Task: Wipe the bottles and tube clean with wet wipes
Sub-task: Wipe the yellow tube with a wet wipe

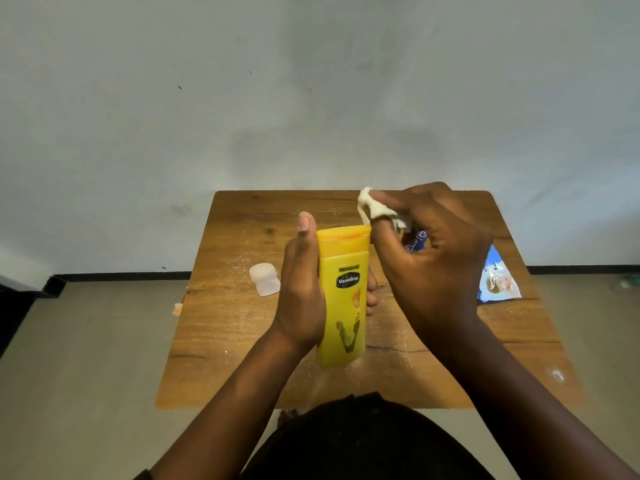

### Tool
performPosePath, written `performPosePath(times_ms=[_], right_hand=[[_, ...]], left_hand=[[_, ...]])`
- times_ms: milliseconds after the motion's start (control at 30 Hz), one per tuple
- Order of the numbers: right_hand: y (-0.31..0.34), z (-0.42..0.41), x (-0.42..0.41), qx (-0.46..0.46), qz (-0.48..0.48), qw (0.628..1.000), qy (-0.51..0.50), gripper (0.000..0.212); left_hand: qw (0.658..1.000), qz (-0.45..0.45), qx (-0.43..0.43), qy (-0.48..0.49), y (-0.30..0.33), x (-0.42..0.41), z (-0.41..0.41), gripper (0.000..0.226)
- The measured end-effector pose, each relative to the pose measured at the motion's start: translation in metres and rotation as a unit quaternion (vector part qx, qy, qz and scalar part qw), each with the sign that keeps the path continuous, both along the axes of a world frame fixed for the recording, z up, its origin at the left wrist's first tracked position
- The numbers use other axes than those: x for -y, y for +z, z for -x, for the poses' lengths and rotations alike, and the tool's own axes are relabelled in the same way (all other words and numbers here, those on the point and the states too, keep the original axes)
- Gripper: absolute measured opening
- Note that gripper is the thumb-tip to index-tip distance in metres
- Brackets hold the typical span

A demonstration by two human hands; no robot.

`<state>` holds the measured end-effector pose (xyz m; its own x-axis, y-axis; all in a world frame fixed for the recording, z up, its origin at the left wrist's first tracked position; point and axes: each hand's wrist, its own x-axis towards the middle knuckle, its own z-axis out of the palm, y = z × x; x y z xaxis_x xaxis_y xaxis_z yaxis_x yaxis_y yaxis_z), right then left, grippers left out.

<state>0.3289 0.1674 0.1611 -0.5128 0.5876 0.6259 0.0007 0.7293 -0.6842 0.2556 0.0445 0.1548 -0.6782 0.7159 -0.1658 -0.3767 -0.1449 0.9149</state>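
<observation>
Bare room, likely home; wooden table point(242, 341); plain wall point(207, 98)

arms: bare to the elbow | hands: bare, no rings | lap point(360, 441): dark clothing

"Vaseline" on dark oval badge, yellow bottle point(343, 299), other print unreadable

Soft even light, faint wall shadows, edges warped, slightly blurry.
</observation>
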Motion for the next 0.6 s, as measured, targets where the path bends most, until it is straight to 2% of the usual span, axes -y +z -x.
performPosePath(times_ms=[133, 200, 300, 433, 533, 600], right_hand=[[-0.012, -0.005, 0.011, 0.052, 0.047, 0.996, 0.052, 0.028], [-0.018, -0.010, 0.015, 0.055, 0.071, 0.994, 0.066, 0.029], [-0.019, -0.015, 0.017, 0.042, 0.098, 0.991, 0.079, 0.026], [-0.012, -0.009, 0.022, 0.014, 0.067, 0.994, 0.082, 0.025], [-0.012, 0.000, 0.022, 0.005, 0.037, 0.995, 0.092, 0.030], [-0.016, -0.003, 0.029, 0.021, -0.005, 0.992, 0.123, 0.031]], left_hand=[[0.998, -0.008, 0.017, 0.064, 0.000, 0.000, -0.001, 0.081], [0.993, -0.002, 0.024, 0.115, 0.000, -0.002, -0.002, 0.083], [0.983, -0.005, 0.079, 0.164, -0.002, -0.004, 0.002, 0.072], [0.987, -0.013, 0.098, 0.128, -0.007, -0.006, 0.003, 0.082], [0.988, -0.023, 0.094, 0.117, -0.009, -0.012, -0.004, 0.072], [0.986, -0.029, 0.117, 0.120, -0.013, -0.011, 0.002, 0.077]])
